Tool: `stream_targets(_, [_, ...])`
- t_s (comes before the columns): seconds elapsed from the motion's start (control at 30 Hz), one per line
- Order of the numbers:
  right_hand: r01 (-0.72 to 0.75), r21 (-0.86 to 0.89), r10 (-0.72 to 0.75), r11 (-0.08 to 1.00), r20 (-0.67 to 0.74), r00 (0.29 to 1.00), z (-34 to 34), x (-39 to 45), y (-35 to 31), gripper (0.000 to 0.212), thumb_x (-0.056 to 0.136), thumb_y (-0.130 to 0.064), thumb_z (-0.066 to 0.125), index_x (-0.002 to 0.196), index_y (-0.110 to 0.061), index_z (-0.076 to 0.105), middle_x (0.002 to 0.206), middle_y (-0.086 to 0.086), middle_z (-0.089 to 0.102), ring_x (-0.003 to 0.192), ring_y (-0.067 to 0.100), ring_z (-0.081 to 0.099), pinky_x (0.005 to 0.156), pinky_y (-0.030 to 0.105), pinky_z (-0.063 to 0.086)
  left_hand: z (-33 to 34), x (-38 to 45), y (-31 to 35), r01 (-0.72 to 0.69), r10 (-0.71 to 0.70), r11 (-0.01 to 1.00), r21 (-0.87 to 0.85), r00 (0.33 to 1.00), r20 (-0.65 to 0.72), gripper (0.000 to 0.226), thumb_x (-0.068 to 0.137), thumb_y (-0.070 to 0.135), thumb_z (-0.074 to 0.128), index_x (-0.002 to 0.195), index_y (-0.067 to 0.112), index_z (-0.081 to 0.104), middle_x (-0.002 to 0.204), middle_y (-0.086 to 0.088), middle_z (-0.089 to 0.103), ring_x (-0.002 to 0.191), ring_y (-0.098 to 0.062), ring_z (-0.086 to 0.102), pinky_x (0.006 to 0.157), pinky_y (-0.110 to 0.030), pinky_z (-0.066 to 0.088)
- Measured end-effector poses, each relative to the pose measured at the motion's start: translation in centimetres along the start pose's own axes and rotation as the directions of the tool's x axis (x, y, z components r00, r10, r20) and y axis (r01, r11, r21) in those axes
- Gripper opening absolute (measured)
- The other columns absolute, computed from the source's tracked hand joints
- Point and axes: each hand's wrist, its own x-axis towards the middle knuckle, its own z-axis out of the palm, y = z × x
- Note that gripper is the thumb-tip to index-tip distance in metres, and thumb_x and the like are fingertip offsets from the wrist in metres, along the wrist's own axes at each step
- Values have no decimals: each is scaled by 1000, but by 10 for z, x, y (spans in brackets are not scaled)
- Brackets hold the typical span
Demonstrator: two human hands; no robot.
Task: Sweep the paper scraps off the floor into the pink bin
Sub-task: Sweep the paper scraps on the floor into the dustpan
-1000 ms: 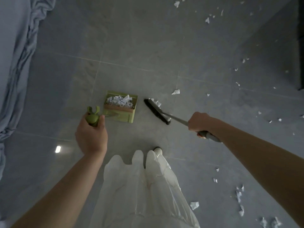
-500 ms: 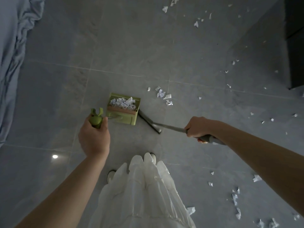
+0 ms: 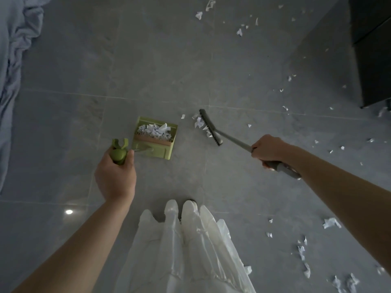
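Note:
My left hand (image 3: 115,176) grips the green handle top (image 3: 119,152) of a green dustpan (image 3: 167,150) that stands on the grey floor, with a heap of white paper scraps (image 3: 154,130) inside it. My right hand (image 3: 269,149) grips the grey broom handle (image 3: 234,140). The dark broom head (image 3: 209,126) rests on the floor to the right of the dustpan, with a few scraps (image 3: 198,122) against its left side. More scraps lie scattered at the top (image 3: 198,15) and at the lower right (image 3: 331,222). No pink bin is in view.
Blue-grey fabric (image 3: 12,60) hangs along the left edge. A dark cabinet (image 3: 372,49) stands at the top right. My white skirt (image 3: 186,250) and a shoe tip (image 3: 191,203) fill the bottom middle.
The broom head has swung out from beside the dustpan to the right, behind the small cluster of scraps. My left hand and the dustpan have stayed in place.

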Motion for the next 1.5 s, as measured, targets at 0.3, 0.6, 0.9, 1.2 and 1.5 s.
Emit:
stream_targets(0.3, [-121,231,145,965,-87,986,-1,15,9,19,93,-13,48,83,2,55,66,16,66,58,28,65,54,32,53,13,16,7,-41,42,999,-19,998,39,30,84,28,68,98,2,67,86,-21,68,82,-40,61,67,-40,45])
stream_targets(0.6, [-243,160,265,957,-139,954,-19,54,-8,18,95,-17,46,93,-1,54,56,7,55,44,18,51,40,23,34,35,64,23,-116,114,993,13,985,127,26,83,24,70,98,3,68,84,-20,68,82,-38,62,66,-34,41])
stream_targets(0.9, [-273,158,287,949,-69,956,-25,84,-73,21,94,-22,48,96,-3,56,80,11,61,63,22,57,51,25,41,47,155,32,-123,115,992,14,959,259,35,76,36,69,106,17,70,87,-10,72,86,-31,65,74,-39,51])
stream_targets(1.2, [-169,547,148,820,83,986,-34,90,-179,16,91,-9,50,75,-10,48,86,13,57,68,25,59,68,32,52,51,218,52,-208,172,977,54,907,384,18,78,22,74,94,14,73,79,-11,71,79,-30,65,65,-27,39])
stream_targets(1.5, [-154,475,128,866,87,988,-52,100,-219,17,87,-7,49,70,-4,47,70,18,59,62,32,64,50,29,43,74,257,54,-248,178,963,105,879,442,20,77,25,74,95,16,73,86,-12,72,86,-34,65,67,-33,47])
